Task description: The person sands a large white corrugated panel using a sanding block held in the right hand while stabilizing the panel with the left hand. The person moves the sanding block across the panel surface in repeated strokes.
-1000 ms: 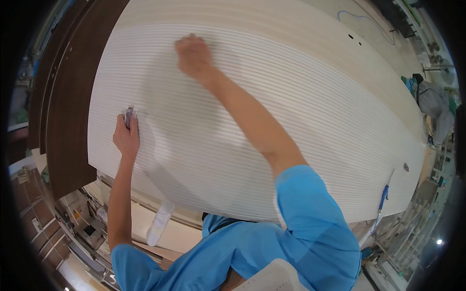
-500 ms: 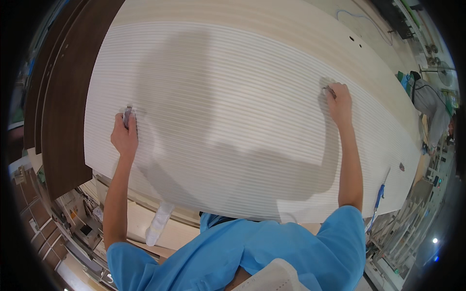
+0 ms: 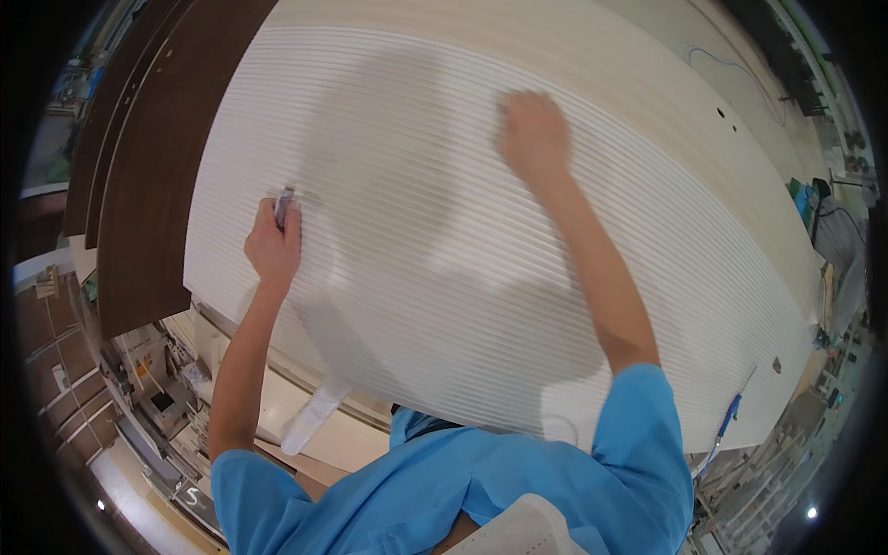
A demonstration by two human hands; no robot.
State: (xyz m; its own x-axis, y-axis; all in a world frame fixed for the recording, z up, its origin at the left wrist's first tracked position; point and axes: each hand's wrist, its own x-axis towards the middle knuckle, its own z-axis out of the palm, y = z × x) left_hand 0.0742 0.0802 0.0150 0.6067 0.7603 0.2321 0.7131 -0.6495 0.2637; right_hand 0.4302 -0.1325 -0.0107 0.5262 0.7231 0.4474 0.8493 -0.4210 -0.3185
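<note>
A big white ribbed panel fills most of the view, lying flat and stretching away from the person. Beyond its far edge lies a pale wooden board, and to its left a dark brown board. The right hand rests on the panel near its middle, blurred, so whether it is clenched or grips anything cannot be told. The left hand sits near the panel's left edge, fingers closed around a small grey tool whose tip touches the ribbed surface.
</note>
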